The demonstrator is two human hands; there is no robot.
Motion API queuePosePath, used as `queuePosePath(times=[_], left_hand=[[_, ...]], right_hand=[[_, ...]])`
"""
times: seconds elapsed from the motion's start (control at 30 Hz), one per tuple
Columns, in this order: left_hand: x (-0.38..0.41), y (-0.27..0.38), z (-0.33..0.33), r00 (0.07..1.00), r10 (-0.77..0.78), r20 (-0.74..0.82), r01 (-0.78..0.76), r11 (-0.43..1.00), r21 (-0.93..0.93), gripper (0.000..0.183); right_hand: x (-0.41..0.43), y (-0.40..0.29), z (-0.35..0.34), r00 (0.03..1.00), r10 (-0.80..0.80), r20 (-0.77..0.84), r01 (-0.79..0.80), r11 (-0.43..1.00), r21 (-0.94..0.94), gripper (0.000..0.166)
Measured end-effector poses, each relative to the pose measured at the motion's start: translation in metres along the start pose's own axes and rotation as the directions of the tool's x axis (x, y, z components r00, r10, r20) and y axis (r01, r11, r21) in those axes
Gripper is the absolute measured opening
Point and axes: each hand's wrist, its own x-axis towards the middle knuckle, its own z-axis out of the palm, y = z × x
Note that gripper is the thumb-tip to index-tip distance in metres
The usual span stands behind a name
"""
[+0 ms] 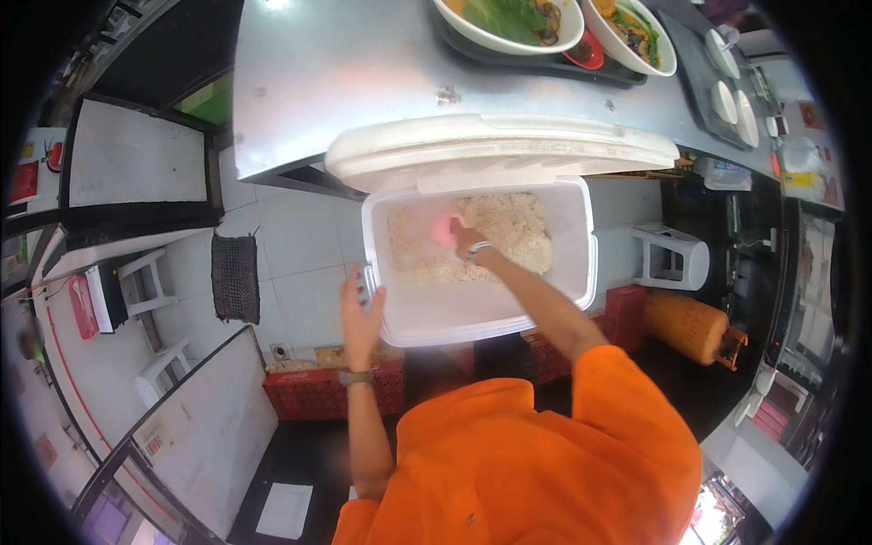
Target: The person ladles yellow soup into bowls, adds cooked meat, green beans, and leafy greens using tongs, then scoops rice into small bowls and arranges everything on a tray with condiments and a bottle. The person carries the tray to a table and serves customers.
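Before me a white plastic storage box stands open, its hinged lid tilted up against the steel counter. Cooked rice lies inside, heaped towards the right. My right hand reaches into the box, closed around what looks like the handle of a pink-red scoop, blurred by haze over the rice. My left hand is beside the box's left wall with its fingers apart and nothing in it; whether it touches the rim I cannot tell.
On the steel counter, white bowls of food and a small red dish share a black tray. Another tray holds white dishes. Red crates, a white stool and an orange gas cylinder stand lower down around me.
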Motion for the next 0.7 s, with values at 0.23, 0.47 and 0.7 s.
queuePosePath(times=[0.23,0.47,0.7], left_hand=[[-0.004,-0.006,0.034,0.994,0.055,-0.098,-0.071,0.981,-0.178,0.050],[-0.014,-0.005,0.033,0.980,0.049,-0.195,-0.072,0.991,-0.113,0.043],[-0.010,-0.007,0.036,0.962,0.052,-0.270,-0.076,0.994,-0.081,0.042]], right_hand=[[-0.047,0.055,-0.057,0.941,0.299,0.158,-0.210,0.883,-0.420,0.041],[-0.052,0.047,0.024,0.884,0.464,-0.059,-0.451,0.812,-0.371,0.029],[-0.033,0.027,0.028,0.742,0.664,0.093,-0.658,0.748,-0.090,0.041]])
